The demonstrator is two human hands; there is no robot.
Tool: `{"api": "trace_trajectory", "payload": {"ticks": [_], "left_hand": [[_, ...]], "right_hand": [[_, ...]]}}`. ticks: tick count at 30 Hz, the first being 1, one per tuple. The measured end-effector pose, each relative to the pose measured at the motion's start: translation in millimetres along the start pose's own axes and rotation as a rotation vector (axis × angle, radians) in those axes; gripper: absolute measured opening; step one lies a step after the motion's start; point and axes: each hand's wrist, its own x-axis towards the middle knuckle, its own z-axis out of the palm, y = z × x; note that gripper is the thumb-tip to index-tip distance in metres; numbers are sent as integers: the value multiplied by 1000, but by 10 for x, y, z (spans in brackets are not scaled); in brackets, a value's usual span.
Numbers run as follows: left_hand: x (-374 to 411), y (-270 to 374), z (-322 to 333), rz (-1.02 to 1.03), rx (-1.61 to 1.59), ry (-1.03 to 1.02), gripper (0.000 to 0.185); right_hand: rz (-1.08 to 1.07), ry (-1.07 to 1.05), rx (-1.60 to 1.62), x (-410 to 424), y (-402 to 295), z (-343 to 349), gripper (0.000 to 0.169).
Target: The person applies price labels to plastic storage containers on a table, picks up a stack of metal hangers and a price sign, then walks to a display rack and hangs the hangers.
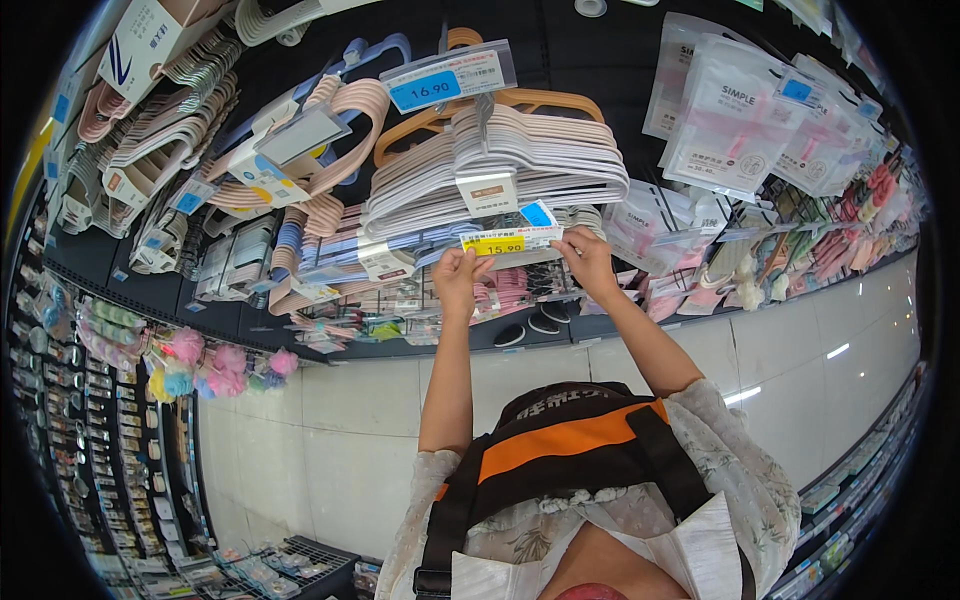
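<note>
Both my hands are raised to the front of a shop display of clothes hangers. My left hand pinches the left end of a yellow-and-white price tag between thumb and fingers. At the tag's right end, my right hand grips its edge. A blue price tag sticks up just behind it. Above the tags hangs a bundle of white and pale pink hangers with a paper band. Bluish hangers lie behind my left fingertips.
Packaged laundry bags hang at the upper right. More hangers fill the left of the rack. Bath puffs hang at the lower left, near a side shelf. A black bag with an orange stripe is worn across my chest, above a tiled floor.
</note>
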Motion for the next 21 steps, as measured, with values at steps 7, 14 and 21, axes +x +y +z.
{"api": "trace_trajectory", "payload": {"ticks": [7,14,21], "left_hand": [[31,5,-15,0,2,-5,7],[-214,-135,-119,-125,-51,89,17],[-938,-804,-132,-566,-66,-333,36]], "right_hand": [[-20,-43,27,52,-1,-36,13],[326,-58,172,-348,285,-318,24],[616,-337,533,-1205,227,-318,23]]}}
